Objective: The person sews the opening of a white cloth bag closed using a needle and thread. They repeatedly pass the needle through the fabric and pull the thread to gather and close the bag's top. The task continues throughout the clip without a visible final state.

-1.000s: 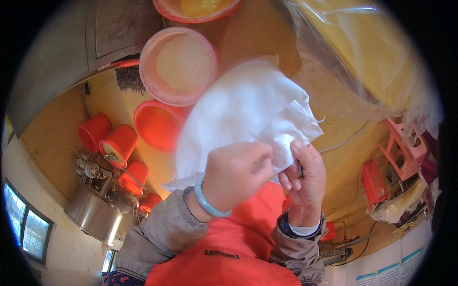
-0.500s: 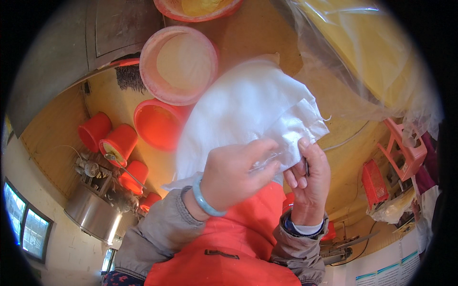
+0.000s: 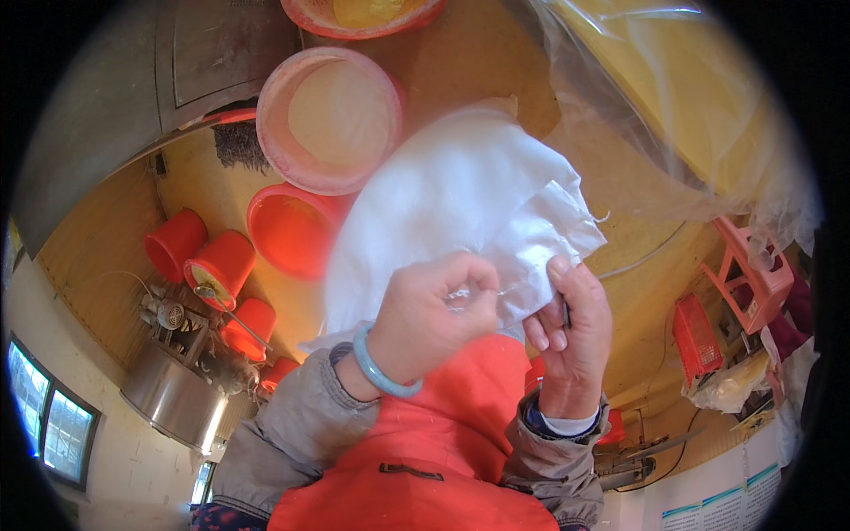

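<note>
A large white woven sack lies bulging in front of me, its near edge against my red apron. My left hand, with a pale blue bangle at the wrist, is closed in a pinch beside the sack's edge. Thin white thread shows by its fingertips. With thumb and curled fingers, my right hand grips the sack's right corner. A small dark object sticks out between those fingers; its kind is too hidden to tell.
Beyond the sack stand a pale tub of cream-coloured contents and a red bucket. More red buckets and a metal machine are at left. Clear plastic sheeting spreads at upper right; a pink stool stands below it.
My left fingers have closed from a looser, spread hold into a tight pinch. The right hand stays at the sack's corner, nearly unmoved.
</note>
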